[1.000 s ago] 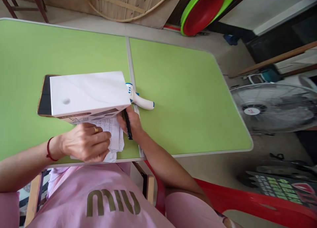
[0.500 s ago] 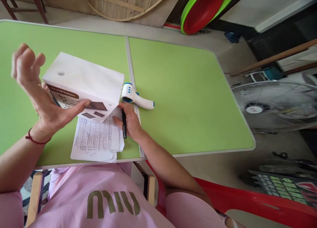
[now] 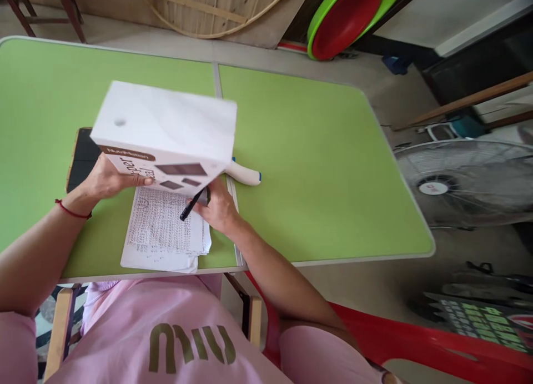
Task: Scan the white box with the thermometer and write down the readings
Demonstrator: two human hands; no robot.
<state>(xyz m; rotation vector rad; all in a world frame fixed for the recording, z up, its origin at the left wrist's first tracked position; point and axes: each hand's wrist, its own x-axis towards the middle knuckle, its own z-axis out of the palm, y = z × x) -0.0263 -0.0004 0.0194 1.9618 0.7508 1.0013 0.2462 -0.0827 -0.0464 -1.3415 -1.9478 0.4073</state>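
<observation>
A white cardboard box (image 3: 170, 111) with a brown label and printed dark panels is tilted over the table. My left hand (image 3: 109, 178) grips its near left side, thumb across the printed face and the other fingers hidden beneath. My right hand (image 3: 220, 206) is at the box's lower right corner, closed round a black pen (image 3: 192, 203) that points down to the left. Its fingertips are hidden behind the box. Handwritten sheets of paper (image 3: 160, 228) lie below. The box partly covers a white and blue handheld thermometer (image 3: 245, 174).
The green folding table (image 3: 316, 167) has a metal seam across its middle. A dark phone-like device (image 3: 79, 161) lies left of the box. A large fan (image 3: 433, 186) stands beyond the right edge, and a red plastic chair (image 3: 375, 328) is at lower right.
My left hand has come down from open to grip the box. The box has shifted right, covering more of the thermometer and uncovering the dark device. The pen has swung to a slant.
</observation>
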